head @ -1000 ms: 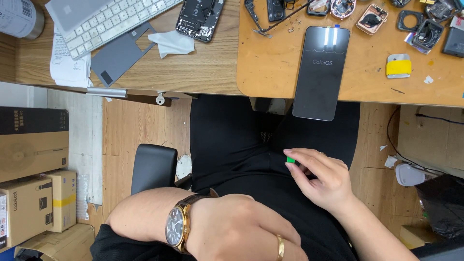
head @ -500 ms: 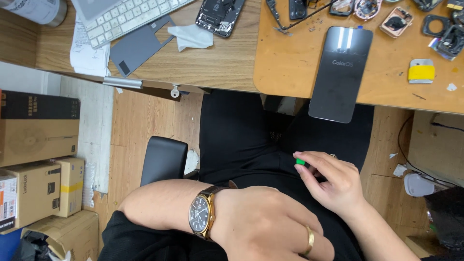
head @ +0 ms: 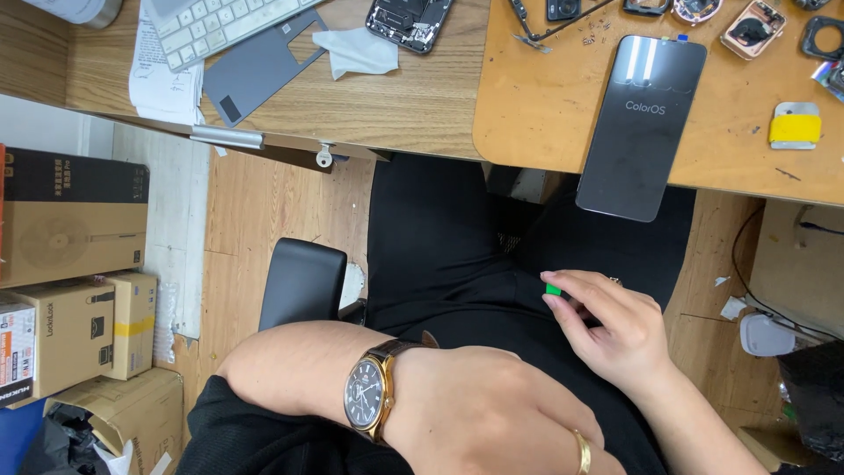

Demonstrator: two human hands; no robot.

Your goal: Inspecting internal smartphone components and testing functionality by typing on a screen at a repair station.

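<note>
Right grip: right hand (head: 615,330) hangs low over the lap, fingertips pinched shut on a small green piece (head: 553,288); only a sliver of it shows past the fingertips, so its kind cannot be told.
Left grip: left hand (head: 492,413) lies lower in the view, fingers curled down and away from the camera; whether it holds anything cannot be told. A gold ring (head: 582,452) sits on one finger and a wristwatch (head: 367,389) with a dark dial on the wrist.
Green piece, place: at the very tip of the right grip, above the black trousers (head: 457,255), well apart from the tabletop (head: 422,105) and below its front edge.
Progress, as a judgement: the piece is already picked up and held; it has not been brought to anything on the tabletop, so fitting or placing it looks to be what remains.
Nearest work item: a dark phone screen panel (head: 642,127) lies flat on the orange work mat (head: 545,105), its lower end overhanging the edge, straight above the right hand.
Also on the mat: an opened phone body (head: 409,19), small camera rings and parts, a yellow-handled scraper (head: 796,127).
Left side of tabletop: white keyboard (head: 220,26), grey plate (head: 255,66), white cloth (head: 356,51).
Floor: cardboard boxes (head: 70,290) and a black chair armrest (head: 303,281).
</note>
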